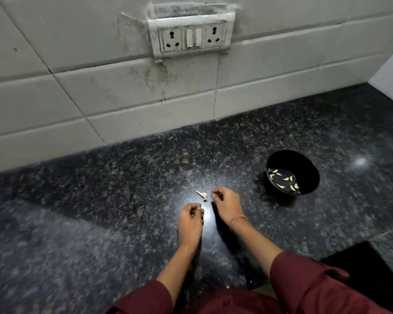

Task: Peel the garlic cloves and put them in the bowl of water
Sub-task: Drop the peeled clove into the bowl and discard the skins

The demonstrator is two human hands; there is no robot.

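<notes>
Table (100, 211): dark speckled stone, glossy, with a bright patch of light right where the hands are working.
Bowl (288, 159): small, black and round, standing upright on the table to the right of the hands and a little farther back, well apart from them.
Cloves (286, 178): a handful of pale peeled ones lie in the water at the bottom of the bowl, spread out rather than heaped.
Garlic (202, 194): one pale bit, clove or skin I cannot say, lies on the table just left of the right hand's fingertips and just beyond the left hand; neither hand touches it.
Crumb (205, 200): a tiny dark speck on the table just beside that bit.
Left hand (191, 219): knuckles up, low over the table, fingers curled under with the thumb drawn in against them; whether anything is nipped inside I cannot tell.
Right hand (226, 201): a little ahead of the left, fingers curled and the tips drawn together towards the garlic; something tiny may be between them, but it is too small to be sure.
Thread (237, 221): a thin reddish band round the right wrist.
Sleeves (304, 279): dark red, pushed up the forearms.
Wall (77, 98): white tiles, smudged, rising straight from the back of the table.
Socket plate (192, 38): grimy, two sockets with switches between them, set high in the tiles.
</notes>
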